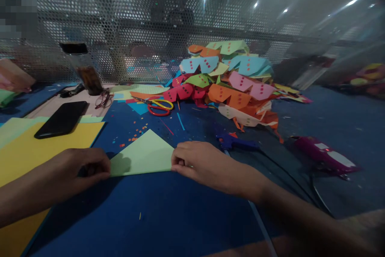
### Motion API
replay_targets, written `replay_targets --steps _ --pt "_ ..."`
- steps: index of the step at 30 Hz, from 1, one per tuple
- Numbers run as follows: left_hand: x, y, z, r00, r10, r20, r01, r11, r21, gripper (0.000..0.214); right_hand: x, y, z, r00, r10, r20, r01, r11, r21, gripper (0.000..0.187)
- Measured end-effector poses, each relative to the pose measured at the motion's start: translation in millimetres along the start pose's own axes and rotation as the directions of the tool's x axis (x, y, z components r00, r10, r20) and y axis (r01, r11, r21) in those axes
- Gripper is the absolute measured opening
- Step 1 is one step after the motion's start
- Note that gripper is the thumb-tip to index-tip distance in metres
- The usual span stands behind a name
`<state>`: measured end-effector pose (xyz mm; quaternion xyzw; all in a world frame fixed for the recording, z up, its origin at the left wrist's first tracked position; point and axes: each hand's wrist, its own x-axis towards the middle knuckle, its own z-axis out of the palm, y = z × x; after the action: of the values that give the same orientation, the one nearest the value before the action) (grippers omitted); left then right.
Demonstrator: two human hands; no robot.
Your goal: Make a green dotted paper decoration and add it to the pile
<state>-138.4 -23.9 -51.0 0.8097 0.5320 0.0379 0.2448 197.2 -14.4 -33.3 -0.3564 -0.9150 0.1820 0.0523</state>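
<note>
A sheet of pale green paper (147, 154), folded into a triangle, lies on the blue table surface (144, 201) with its peak pointing away from me. My left hand (86, 166) pinches its left corner between thumb and fingers. At the opposite corner, the curled fingers of my right hand (192, 160) grip the paper. The straight folded edge runs between both hands on the near side. Red and yellow scissors (159, 107) rest beyond the peak, and tiny paper scraps (135, 130) are scattered just behind the paper.
A pile of colored paper cutouts (240, 88) stands at the back. To the right lie a blue glue gun (237, 142) with a cord and a purple device (325, 154). On the left are a black phone (63, 120), yellow paper (72, 136), a lidded jar (87, 74) and glasses (104, 99).
</note>
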Motion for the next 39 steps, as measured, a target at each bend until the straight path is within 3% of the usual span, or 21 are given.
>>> replay_targets --steps 7,11,17,39 --pt "-0.6 2.1 3.0 0.996 -0.046 -0.078 0.045 0.999 -0.020 0.031 -0.3 2.1 -1.5 1.000 0.016 0.010 -0.016 0.999 0.037 0.015" --pt "1.3 3.5 -0.3 0.998 -0.069 -0.013 0.068 0.996 -0.051 0.032 -1.0 4.1 -0.9 1.000 0.013 -0.014 -0.013 0.998 0.054 0.014" --pt "0.8 11.4 -3.5 0.993 -0.112 -0.037 0.108 0.989 -0.097 0.028 -1.2 4.0 -1.9 1.000 0.028 -0.006 -0.027 0.998 0.053 0.013" --pt "3.0 6.7 -2.6 0.990 -0.138 -0.029 0.135 0.987 -0.081 0.033 -0.3 1.7 -8.7 0.990 0.126 0.055 -0.131 0.986 0.102 0.009"
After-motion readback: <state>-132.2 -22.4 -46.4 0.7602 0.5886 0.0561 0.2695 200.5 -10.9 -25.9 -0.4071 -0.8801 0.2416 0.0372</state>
